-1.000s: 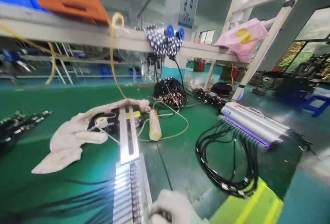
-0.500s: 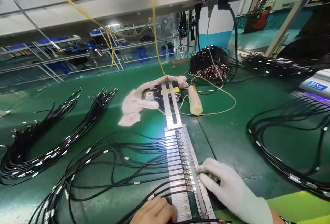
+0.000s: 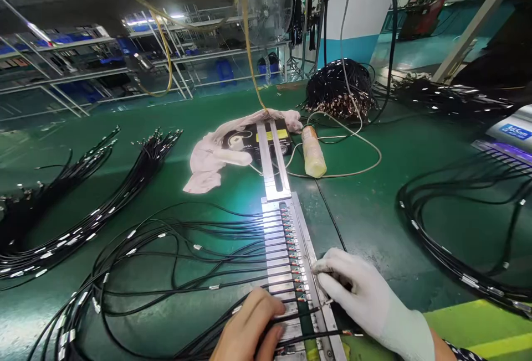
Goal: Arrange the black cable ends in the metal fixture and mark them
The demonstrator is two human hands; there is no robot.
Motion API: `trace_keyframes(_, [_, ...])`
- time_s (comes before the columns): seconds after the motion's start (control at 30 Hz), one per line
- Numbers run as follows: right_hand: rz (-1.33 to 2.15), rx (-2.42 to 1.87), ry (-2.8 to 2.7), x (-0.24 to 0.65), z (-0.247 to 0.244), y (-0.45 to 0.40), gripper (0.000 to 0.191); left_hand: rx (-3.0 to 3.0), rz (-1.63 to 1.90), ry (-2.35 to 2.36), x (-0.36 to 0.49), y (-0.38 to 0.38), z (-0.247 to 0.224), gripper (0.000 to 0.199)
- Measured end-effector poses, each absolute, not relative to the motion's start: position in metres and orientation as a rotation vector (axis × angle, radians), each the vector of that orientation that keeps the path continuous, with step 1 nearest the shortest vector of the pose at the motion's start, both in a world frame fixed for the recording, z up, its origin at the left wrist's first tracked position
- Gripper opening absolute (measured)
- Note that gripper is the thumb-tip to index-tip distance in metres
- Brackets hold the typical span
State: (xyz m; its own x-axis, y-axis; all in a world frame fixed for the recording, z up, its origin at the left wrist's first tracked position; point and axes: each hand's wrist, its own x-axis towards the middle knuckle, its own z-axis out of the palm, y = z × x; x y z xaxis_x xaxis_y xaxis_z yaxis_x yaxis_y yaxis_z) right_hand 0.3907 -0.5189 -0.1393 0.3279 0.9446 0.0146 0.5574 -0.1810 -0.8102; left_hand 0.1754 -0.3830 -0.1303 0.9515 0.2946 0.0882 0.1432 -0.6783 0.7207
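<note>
The bare left hand (image 3: 251,328) pinches a black cable (image 3: 306,312) that reaches across the metal rack (image 3: 309,258). The gloved right hand (image 3: 361,297) curls its fingers at the rack's right edge; from where I stand, I can't tell whether they grip anything. More cables (image 3: 253,235) enter the rack's left edge. A cable heap (image 3: 338,87) sits near the green table's (image 3: 366,228) far edge.

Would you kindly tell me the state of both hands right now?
Left hand: curled at a black cable; grip cannot be told.
Right hand: gloved, curled at the metal fixture; whether it holds anything cannot be told.
</note>
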Motion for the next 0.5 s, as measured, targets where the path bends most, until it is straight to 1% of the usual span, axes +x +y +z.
trace_keyframes(0.07, [0.672, -1.840, -1.329, 0.391, -0.139, -0.519, 0.015, 2.386, 0.342, 0.202, 0.176, -0.379, -0.133, 0.017])
trace_keyframes(0.13, [0.681, -1.834, -1.326, 0.391, -0.139, -0.520, 0.016, 2.463, 0.411, 0.091, 0.172, -0.371, -0.131, 0.021])
trace_keyframes(0.3, [0.690, -1.842, -1.315, 0.393, -0.137, -0.518, 0.016, 2.638, 0.239, 0.019, 0.162, -0.351, -0.117, 0.035])
trace_keyframes(0.5, [0.709, -1.837, -1.301, 0.393, -0.137, -0.519, 0.017, 2.755, 0.341, -0.229, 0.166, -0.341, -0.129, 0.038])
